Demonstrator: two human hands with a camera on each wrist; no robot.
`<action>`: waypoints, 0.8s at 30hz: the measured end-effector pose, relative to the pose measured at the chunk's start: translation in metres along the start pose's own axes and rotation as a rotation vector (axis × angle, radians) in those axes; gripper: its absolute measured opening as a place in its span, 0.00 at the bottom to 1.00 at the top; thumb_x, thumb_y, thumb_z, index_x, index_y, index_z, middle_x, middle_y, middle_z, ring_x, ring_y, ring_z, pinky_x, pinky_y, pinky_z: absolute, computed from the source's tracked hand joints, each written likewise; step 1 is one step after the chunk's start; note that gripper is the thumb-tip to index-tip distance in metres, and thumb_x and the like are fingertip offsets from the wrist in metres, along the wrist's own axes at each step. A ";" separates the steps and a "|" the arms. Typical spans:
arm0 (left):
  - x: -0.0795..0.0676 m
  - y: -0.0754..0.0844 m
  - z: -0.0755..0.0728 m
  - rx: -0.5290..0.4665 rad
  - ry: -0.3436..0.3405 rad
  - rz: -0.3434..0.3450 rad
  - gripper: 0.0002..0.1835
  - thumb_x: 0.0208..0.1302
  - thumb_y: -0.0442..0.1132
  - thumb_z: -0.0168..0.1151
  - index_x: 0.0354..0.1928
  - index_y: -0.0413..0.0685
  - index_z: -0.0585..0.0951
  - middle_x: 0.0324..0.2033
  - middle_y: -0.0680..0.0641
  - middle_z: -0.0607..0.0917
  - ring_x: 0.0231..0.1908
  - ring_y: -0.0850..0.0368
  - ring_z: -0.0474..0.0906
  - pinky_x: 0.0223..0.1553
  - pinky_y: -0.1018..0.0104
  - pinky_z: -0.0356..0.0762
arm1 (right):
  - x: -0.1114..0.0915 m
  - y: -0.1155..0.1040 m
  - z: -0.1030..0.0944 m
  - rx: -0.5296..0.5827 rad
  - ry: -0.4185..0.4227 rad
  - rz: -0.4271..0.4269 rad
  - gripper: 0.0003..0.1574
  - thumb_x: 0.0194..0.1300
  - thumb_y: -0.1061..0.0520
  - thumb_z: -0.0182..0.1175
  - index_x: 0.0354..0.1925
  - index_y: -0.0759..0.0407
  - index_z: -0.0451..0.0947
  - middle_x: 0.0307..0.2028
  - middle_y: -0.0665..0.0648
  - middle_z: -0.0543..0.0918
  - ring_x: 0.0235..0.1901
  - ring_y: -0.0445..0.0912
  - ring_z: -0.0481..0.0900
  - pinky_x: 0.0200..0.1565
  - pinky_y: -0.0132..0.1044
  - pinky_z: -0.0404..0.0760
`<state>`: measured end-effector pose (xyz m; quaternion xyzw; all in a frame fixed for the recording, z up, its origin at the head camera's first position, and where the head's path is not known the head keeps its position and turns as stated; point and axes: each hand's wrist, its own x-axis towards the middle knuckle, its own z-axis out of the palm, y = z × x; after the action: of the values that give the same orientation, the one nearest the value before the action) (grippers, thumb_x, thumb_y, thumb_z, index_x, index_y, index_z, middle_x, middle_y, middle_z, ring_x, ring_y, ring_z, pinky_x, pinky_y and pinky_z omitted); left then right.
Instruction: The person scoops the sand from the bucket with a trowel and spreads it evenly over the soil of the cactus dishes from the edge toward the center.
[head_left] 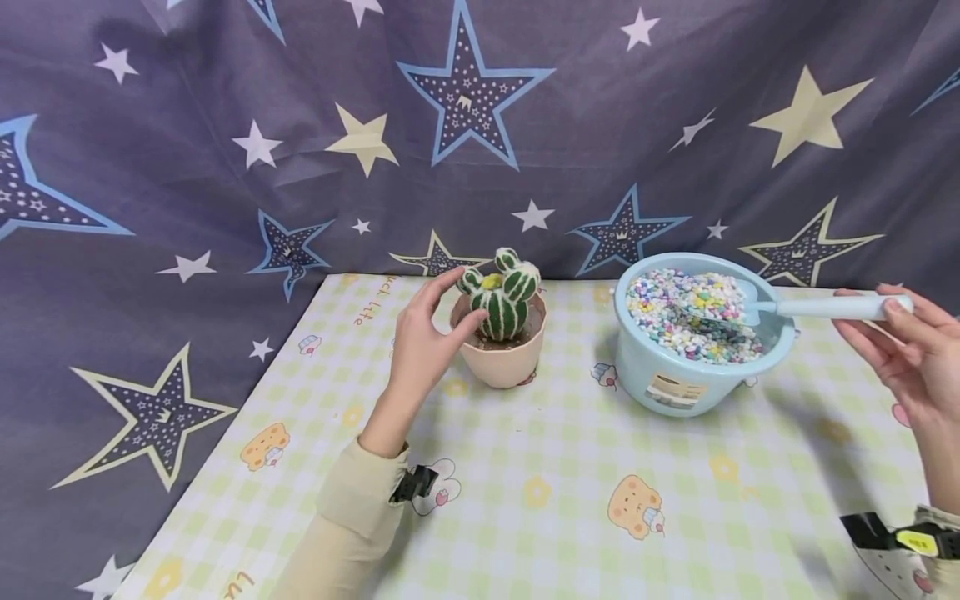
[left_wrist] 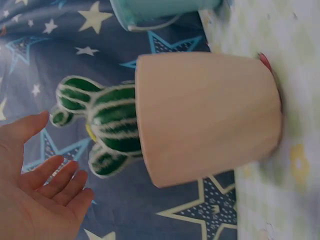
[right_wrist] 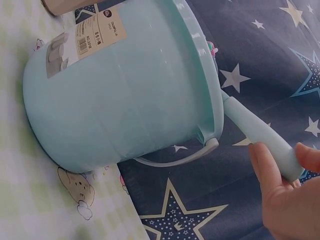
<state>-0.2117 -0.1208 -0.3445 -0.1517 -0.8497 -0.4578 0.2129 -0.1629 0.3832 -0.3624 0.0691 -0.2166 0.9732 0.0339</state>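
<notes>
While the L hand (head_left: 422,342) sits by the left side of a round green cactus (head_left: 502,315) w/ white stripes, fuzzy lobes & a yellow tuft, its thumb & fingers are spread well apart & grip nothing; can't tell if any fingertip touches. Cactus is upright in a smooth, pinkish-beige tapered pot (head_left: 502,368), on a green-&-white checked tablecloth (head_left: 555,442) w/ cartoon bears. Next, well apart from the pot, stands a lt-blue round plastic bucket (head_left: 633,371) w/ 1 paper label, holding lots of tiny multicolour pebbles (head_left: 652,300). Over its right rim runs a lt-blue scoop (head_left: 832,307), blade loaded w/ pebbles inside the bucket's mouth. Far right, the R hand (head_left: 918,350) pinches the scoop's handle end btwn thumb & fingers. Full width behind: dark bluish-purple star-print cloth (head_left: 300,75).
</notes>
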 end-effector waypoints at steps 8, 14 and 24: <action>0.005 -0.023 -0.001 -0.029 -0.022 -0.081 0.33 0.62 0.43 0.71 0.68 0.44 0.73 0.67 0.43 0.76 0.69 0.47 0.70 0.73 0.56 0.67 | 0.002 0.005 0.008 -0.096 0.081 -0.058 0.17 0.73 0.74 0.44 0.46 0.77 0.80 0.42 0.75 0.87 0.42 0.66 0.88 0.39 0.56 0.87; 0.007 -0.037 0.001 -0.010 -0.045 -0.131 0.34 0.62 0.45 0.71 0.69 0.45 0.72 0.68 0.43 0.74 0.69 0.45 0.70 0.72 0.54 0.67 | 0.005 0.008 0.011 -0.091 0.077 -0.061 0.16 0.72 0.75 0.43 0.47 0.77 0.79 0.41 0.75 0.86 0.43 0.66 0.87 0.40 0.57 0.87; 0.002 -0.059 0.009 0.016 -0.127 -0.221 0.38 0.63 0.48 0.70 0.72 0.44 0.68 0.71 0.42 0.70 0.71 0.44 0.66 0.73 0.52 0.66 | 0.008 0.013 0.024 -0.111 0.105 -0.015 0.16 0.74 0.73 0.45 0.51 0.72 0.77 0.43 0.73 0.86 0.42 0.65 0.88 0.40 0.54 0.88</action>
<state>-0.2426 -0.1451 -0.3899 -0.0839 -0.8766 -0.4614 0.1081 -0.1696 0.3612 -0.3448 0.0174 -0.2675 0.9617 0.0563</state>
